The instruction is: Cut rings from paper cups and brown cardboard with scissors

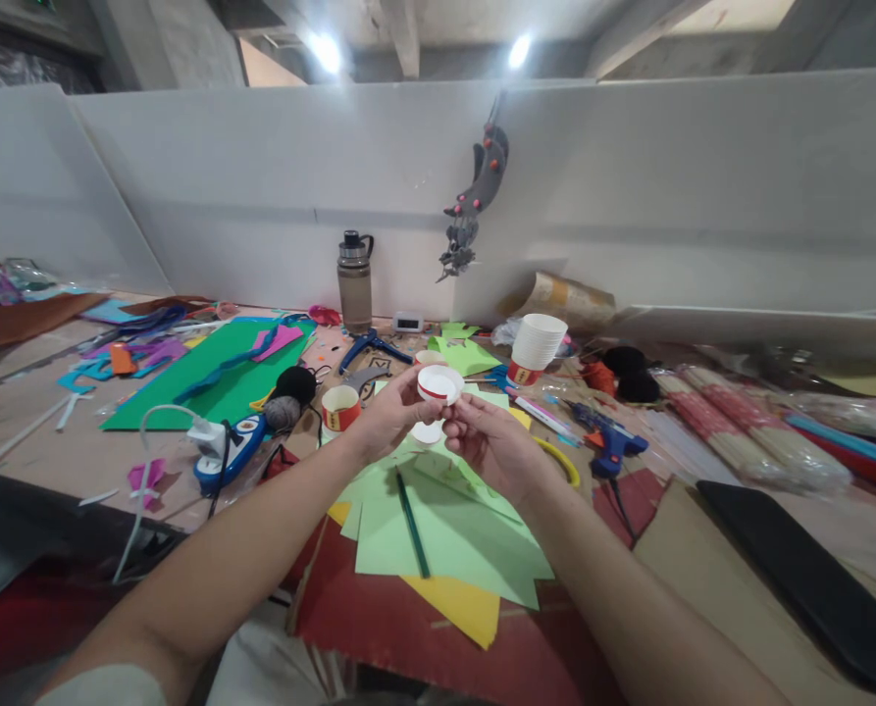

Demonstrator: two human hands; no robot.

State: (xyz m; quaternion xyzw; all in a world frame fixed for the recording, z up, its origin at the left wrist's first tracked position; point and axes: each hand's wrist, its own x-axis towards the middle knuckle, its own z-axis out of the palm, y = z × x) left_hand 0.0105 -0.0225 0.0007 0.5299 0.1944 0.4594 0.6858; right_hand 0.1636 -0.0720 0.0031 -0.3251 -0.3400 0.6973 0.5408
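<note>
Between my two hands is a shallow cut-down paper cup [439,382], white with a red band, raised over the table. My left hand [393,414] grips its left side, fingers closed on the rim. At its lower right edge, the fingers of my right hand [488,439] pinch the cup. A small white round piece [427,432] shows just below the cup. Under my hands lie light green paper sheets [467,539] with a dark green pencil [412,525] on them. Left of my left hand stands a red and yellow cut paper cup [340,408].
A stack of paper cups [539,343] and a blue glue gun [610,436] stand to the right. A water bottle [354,284] is at the back. On the left are a power strip [231,456] and green sheet [165,392]; a black phone-like slab [805,579] lies right.
</note>
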